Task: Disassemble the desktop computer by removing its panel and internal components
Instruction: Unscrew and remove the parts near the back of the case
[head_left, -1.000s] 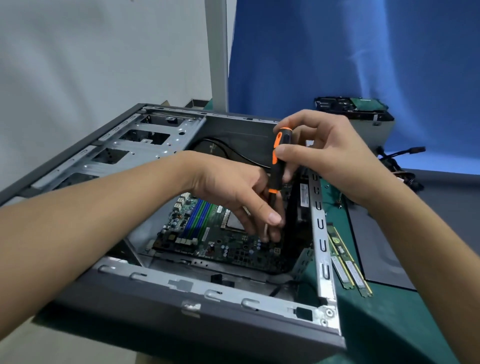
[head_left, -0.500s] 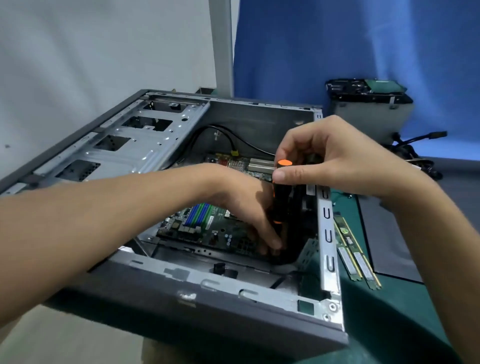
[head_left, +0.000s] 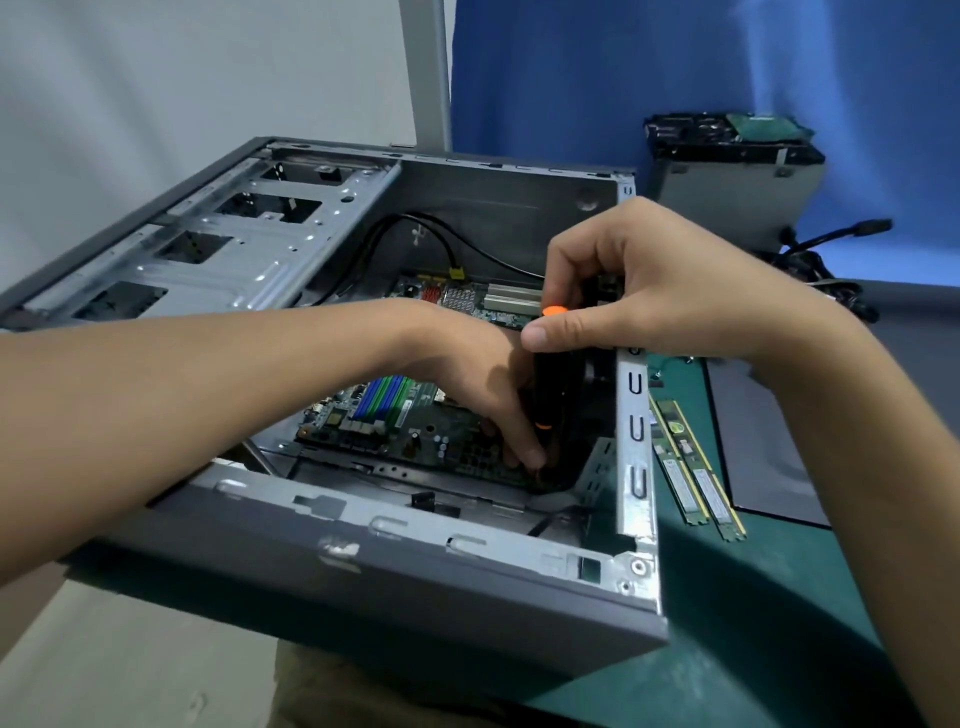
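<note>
- Head view, centre of frame: found the screwdriver (head_left: 550, 384) standing near upright and sunk deeper into the computer case (head_left: 363, 582) than a second before, then with most of the handle clear above the case's right rail.
- Noted the right grip (head_left: 649, 291) shifted from the side of the handle up to its top, thumb and fingertips pinched round the handle just under the orange cap, clenched on the tool.
- Saw the left grip (head_left: 483, 384) reaching down inside the case, fingers pointing at the foot of the screwdriver near the lower right corner of the motherboard (head_left: 415, 431). Could not tell whether those fingers pinched the shaft or only steadied it, with the tip hidden behind them.
- Judged, from the drop and the pinch at the top, a tip probably seated on a board screw and turning either in hand or about to start, most likely the step of freeing the motherboard.
- Placed the motherboard flat on the case floor at centre frame, not yet lifted out.
- Counted as already out of the case: two memory sticks (head_left: 696, 478) lying on the green bench (head_left: 727, 623) just right of the case, a grey side panel (head_left: 753, 441) beyond them, and a drive cage (head_left: 727, 182) at upper right.
</note>
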